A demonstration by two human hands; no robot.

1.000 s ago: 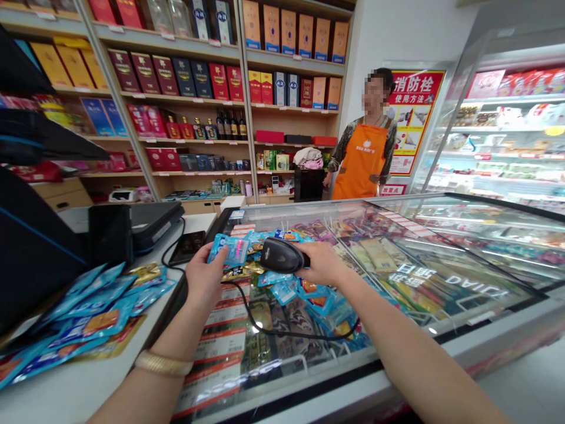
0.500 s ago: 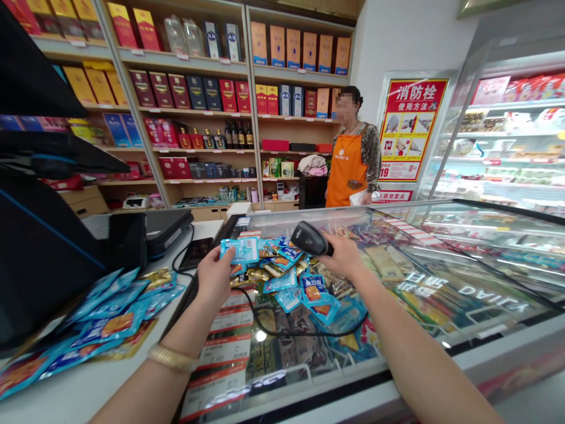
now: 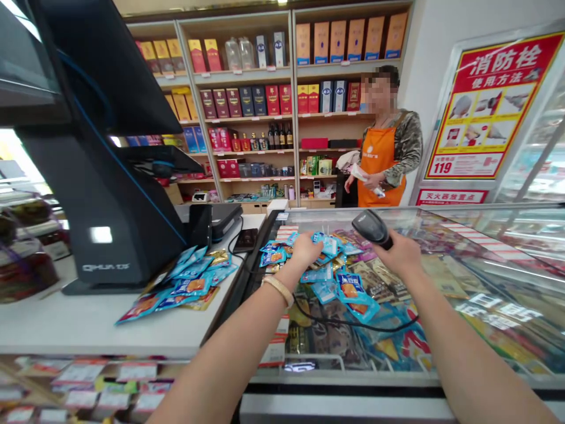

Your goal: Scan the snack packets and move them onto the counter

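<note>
My right hand (image 3: 401,254) is wrapped round the handle of a black barcode scanner (image 3: 371,227), whose head points up and to the left. A black cable (image 3: 353,324) loops across the glass below it. My left hand (image 3: 305,250), with a gold bracelet on the wrist, is over a loose pile of blue snack packets (image 3: 351,285). Its fingertips close on one blue snack packet (image 3: 327,244) at the top of the pile; part of the grip is hidden. The pile lies on the glass top of a chest freezer (image 3: 445,347).
To the left, more snack packets (image 3: 192,285) lie on a white counter (image 3: 145,335) beside a dark checkout terminal (image 3: 132,247). A phone (image 3: 246,240) sits by the freezer edge. Beyond the freezer stands a person in an orange apron (image 3: 379,162), before shelves of boxed bottles (image 3: 251,103).
The view has swung left. My left hand has gone from holding a packet up beside the pile to reaching into it. The scanner stays in my right hand, farther from my left.
</note>
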